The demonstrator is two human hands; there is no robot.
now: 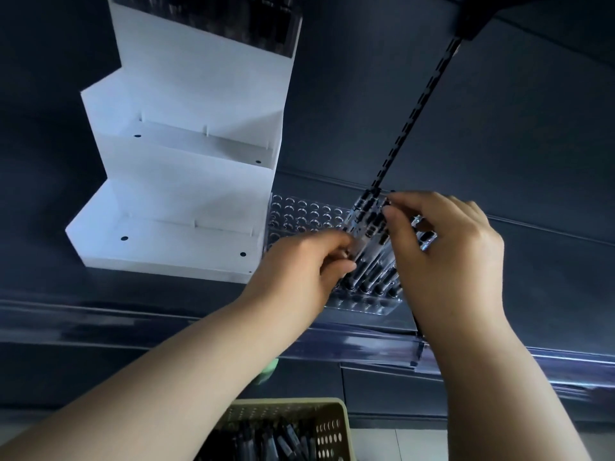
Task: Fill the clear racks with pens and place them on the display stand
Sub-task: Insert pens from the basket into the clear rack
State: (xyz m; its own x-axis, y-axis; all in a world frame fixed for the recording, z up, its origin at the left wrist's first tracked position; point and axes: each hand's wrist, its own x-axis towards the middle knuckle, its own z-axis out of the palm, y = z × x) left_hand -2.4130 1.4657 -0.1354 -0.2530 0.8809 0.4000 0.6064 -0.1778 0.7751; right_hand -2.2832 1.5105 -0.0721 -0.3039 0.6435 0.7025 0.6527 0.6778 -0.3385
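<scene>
A clear rack (309, 214) with rows of round holes lies on the dark shelf, right of the white stepped display stand (186, 181). Several black-and-clear pens (369, 227) stand in the rack's right part. My left hand (306, 271) pinches a pen low on the bundle. My right hand (446, 247) holds the pens near their tops with thumb and fingers. A filled rack (233, 18) sits on the stand's top step; the two lower steps hold nothing.
A yellowish perforated basket (329, 427) with several loose pens stands below the shelf at the bottom. A black slotted upright (419, 108) runs diagonally behind the rack. The shelf's clear front lip (133, 324) runs across the view.
</scene>
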